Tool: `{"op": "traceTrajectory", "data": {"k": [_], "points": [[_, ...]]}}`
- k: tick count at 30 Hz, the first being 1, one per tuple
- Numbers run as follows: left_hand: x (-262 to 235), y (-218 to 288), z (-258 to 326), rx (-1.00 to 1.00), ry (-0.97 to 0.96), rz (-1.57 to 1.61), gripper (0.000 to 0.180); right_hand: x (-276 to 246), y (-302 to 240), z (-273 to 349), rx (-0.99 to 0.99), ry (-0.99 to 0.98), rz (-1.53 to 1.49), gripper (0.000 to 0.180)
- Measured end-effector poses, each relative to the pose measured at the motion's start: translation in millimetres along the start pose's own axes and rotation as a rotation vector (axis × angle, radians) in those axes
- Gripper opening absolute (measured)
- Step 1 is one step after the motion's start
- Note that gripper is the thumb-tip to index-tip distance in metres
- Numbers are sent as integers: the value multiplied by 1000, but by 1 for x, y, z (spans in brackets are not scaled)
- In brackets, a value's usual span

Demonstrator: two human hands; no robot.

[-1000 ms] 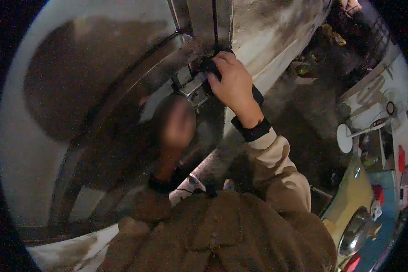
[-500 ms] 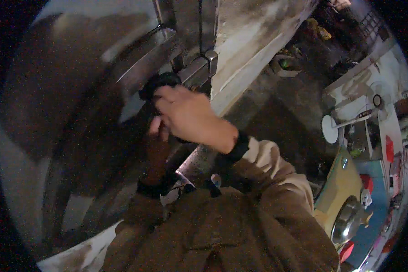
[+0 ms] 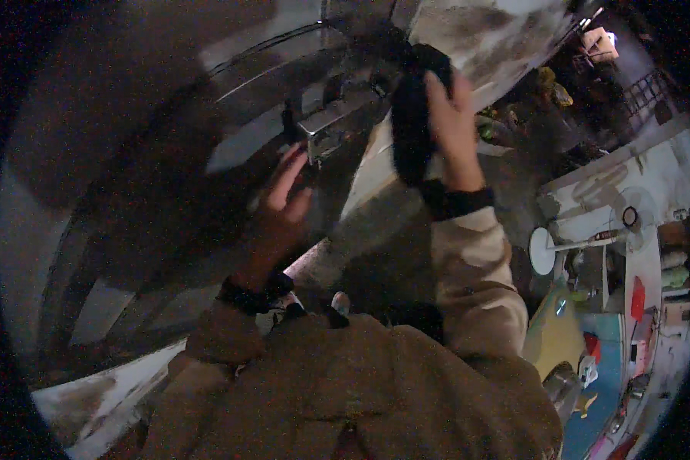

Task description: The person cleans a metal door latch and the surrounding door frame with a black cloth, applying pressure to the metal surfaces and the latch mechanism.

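Note:
My right hand (image 3: pixel 456 126) is raised near the upper middle, its fingers pressed along a long black object (image 3: pixel 414 126). The black object looks soft and hangs lengthwise; its exact kind is too dark to make out. My left hand (image 3: pixel 285 195) is lower and to the left, with its fingers stretched out and nothing seen in them. Its fingertips are close to the end of a shiny metal bar (image 3: pixel 333 115) on a dark, metal-looking panel (image 3: pixel 169 169). Whether they touch the bar I cannot tell.
A stained pale surface (image 3: pixel 491 34) stretches along the top. At the right are a yellow tabletop (image 3: pixel 548 333), a metal bowl (image 3: pixel 561 391), a blue surface (image 3: pixel 602 376) and a white disc on a stick (image 3: pixel 543 251). A lit box (image 3: pixel 599 46) stands far right.
My hands, close together at the bar before, have parted. The right one has moved up and right with the black object; the left one stays near the bar, its fingers extended.

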State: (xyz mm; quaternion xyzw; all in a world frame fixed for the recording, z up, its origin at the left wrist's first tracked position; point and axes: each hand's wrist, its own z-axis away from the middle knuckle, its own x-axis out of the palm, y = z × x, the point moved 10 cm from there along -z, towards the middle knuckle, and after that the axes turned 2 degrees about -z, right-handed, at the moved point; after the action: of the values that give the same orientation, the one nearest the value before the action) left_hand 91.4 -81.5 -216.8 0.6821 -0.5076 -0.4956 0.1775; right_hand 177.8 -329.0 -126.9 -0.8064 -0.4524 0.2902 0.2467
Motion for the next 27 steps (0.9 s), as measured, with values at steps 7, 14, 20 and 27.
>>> {"op": "traceTrajectory", "data": {"k": [7,14,20,27], "points": [[8,-7,-1,-148,-34,222,47,67,52,135,184,-158,200,52],[5,-23,5,-256,-148,168,47,57,104,192,627,53,-396,36],[16,-43,4,-256,-186,278,48,-7,12,48,299,326,-651,35],[24,-18,-8,-334,-342,131,47,16,-74,-29,-428,141,197,42]]}}
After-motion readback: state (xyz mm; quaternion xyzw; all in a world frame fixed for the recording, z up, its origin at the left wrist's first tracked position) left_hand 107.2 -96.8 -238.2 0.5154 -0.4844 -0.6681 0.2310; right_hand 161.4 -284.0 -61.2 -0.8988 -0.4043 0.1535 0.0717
